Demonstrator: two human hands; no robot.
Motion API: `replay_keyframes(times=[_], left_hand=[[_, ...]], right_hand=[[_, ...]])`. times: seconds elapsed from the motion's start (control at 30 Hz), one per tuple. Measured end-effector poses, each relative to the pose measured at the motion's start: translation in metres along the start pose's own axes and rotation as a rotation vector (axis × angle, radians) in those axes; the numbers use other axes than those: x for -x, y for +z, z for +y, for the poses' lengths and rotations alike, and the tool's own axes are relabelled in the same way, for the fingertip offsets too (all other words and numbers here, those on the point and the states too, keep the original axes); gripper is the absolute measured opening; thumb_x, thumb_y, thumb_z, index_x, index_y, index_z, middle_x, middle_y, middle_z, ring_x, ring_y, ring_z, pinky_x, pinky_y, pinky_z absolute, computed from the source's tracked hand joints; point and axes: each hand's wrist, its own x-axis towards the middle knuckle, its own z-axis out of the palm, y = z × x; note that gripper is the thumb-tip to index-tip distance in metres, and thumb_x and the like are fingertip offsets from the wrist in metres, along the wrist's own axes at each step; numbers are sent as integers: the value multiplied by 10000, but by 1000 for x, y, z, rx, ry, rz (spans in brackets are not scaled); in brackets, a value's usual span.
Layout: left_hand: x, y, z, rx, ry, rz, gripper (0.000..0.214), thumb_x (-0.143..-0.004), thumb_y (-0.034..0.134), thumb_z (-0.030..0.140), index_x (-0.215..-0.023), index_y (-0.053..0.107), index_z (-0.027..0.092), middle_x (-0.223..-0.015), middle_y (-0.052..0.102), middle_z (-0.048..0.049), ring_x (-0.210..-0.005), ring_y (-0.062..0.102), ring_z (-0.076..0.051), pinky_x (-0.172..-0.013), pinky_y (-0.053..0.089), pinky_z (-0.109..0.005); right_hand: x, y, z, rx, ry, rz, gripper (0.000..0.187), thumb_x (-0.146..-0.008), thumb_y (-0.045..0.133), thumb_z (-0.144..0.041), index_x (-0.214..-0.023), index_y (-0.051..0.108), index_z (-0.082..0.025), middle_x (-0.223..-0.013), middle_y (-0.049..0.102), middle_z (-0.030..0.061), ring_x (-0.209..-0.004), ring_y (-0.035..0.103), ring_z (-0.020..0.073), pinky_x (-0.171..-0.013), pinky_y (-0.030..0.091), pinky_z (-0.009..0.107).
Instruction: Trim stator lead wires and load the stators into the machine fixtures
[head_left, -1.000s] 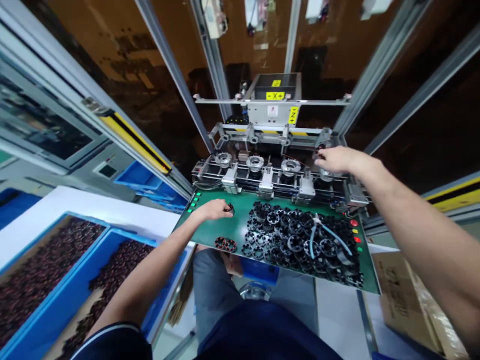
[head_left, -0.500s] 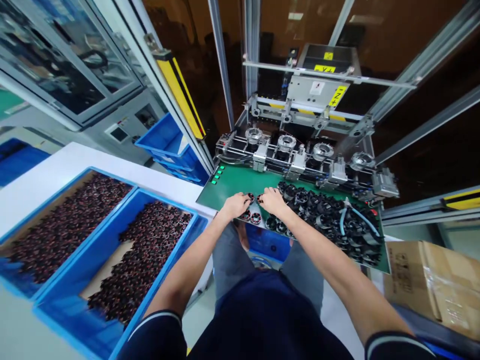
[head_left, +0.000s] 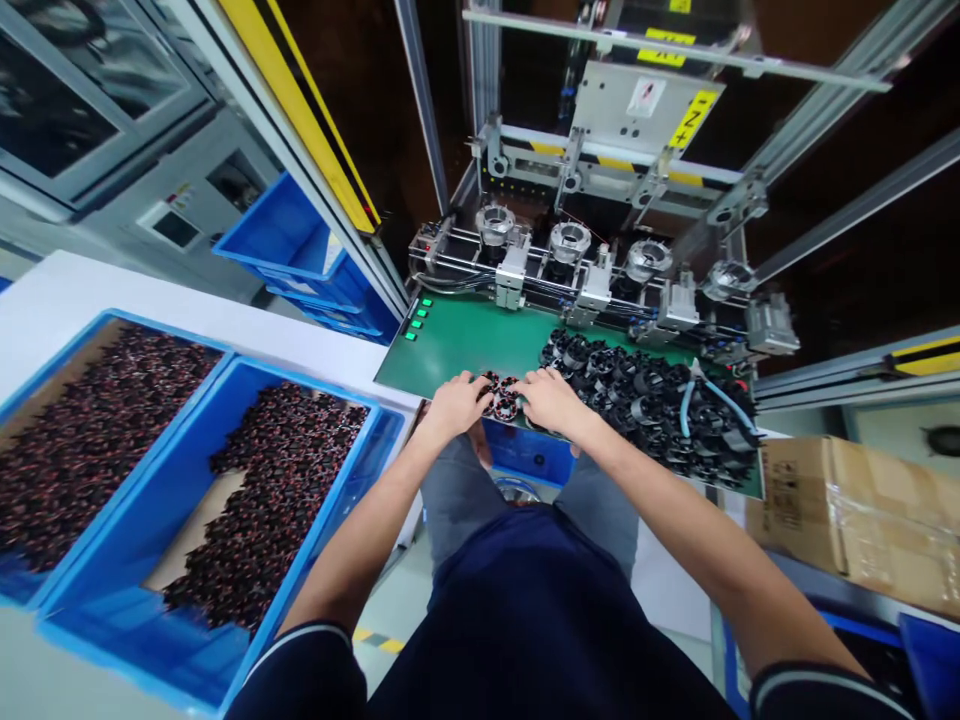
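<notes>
Several small ring-shaped motor stators (head_left: 504, 398), black with copper-red windings, sit in a tight cluster at the front edge of the green work surface (head_left: 465, 345). My left hand (head_left: 456, 405) curls its fingers against the cluster's left side. From the right, my right hand (head_left: 553, 402) has its fingers closed on the same cluster, which partly hides the ring under each fingertip. Right of my right hand lies a large heap of black plastic frames (head_left: 637, 400). Pliers with light blue handles (head_left: 687, 410) rest on that heap.
A fixture with several round metal nests (head_left: 570, 240) spans the back of the surface. To my left stand two blue bins (head_left: 97, 630) full of stators. Further back are stacked blue crates (head_left: 277, 235). A taped cardboard box (head_left: 802, 510) is at the right.
My hands have drawn closer together, and the stators between them now sit in one tight cluster. The view has shifted nearer to the work surface.
</notes>
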Motion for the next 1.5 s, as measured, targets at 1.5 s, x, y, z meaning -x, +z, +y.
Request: replay_keyframes(times=[1.5], left_hand=[[-228, -130, -6, 433, 149, 572, 757, -809, 960, 865, -1219, 870, 234, -1142, 878, -114, -1123, 786, -333, -1153, 640, -508]], right_hand=[[-49, -107, 193, -515, 408, 730, 524, -897, 967, -276, -1358, 804, -88, -1331, 807, 191, -1252, 764, 346, -1228, 557, 455]])
